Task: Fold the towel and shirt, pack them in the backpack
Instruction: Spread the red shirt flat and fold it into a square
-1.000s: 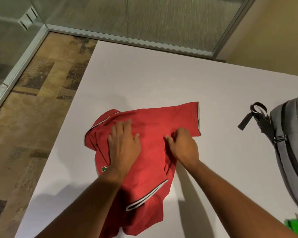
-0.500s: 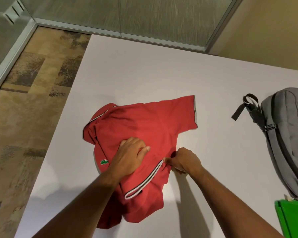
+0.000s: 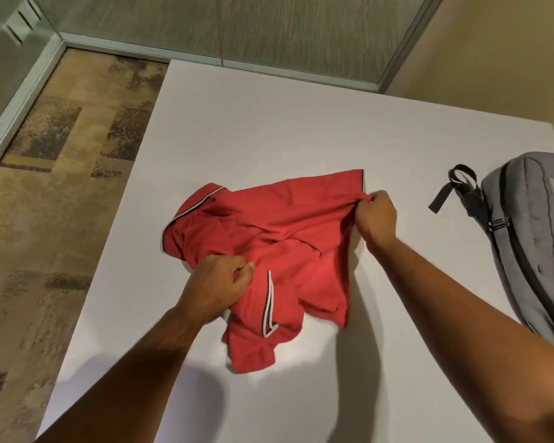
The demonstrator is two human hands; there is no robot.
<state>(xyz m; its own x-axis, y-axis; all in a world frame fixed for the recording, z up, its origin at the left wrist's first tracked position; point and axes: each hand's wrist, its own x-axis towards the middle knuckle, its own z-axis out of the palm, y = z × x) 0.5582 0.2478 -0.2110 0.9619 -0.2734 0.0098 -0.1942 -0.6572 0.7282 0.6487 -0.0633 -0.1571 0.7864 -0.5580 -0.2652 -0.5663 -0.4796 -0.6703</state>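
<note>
Fingers [image 3: 237, 273] of the left hand [image 3: 216, 287] are curled into a fist round a bunch of red cloth at the near left side of the shirt [image 3: 282, 231], thumb tip pressed against the fabric; how much cloth sits inside the fist is hidden by the knuckles. Fingertips of the right hand [image 3: 376, 219] are tucked under and out of sight, pinching the far right sleeve edge just below its dark trim, so the exact grip there is hard to make out. Both forearms run in from the bottom edge and are cut off by it, the left one rising from the lower left, the right one from the lower right corner. Between the two hands the shirt is pulled into diagonal creases and lies rumpled on the white table [image 3: 269, 129], its striped collar at the far left and a striped sleeve cuff turned up near the left hand; the lower hem is bunched and its shape unclear. Well apart to the right, the grey backpack [image 3: 531, 238] lies on the table, partly cut off by the right edge, its strap loop pointing toward the shirt. Patterned carpet [image 3: 55, 174] and a glass partition [image 3: 269, 27] lie beyond the table, slightly blurred.
</note>
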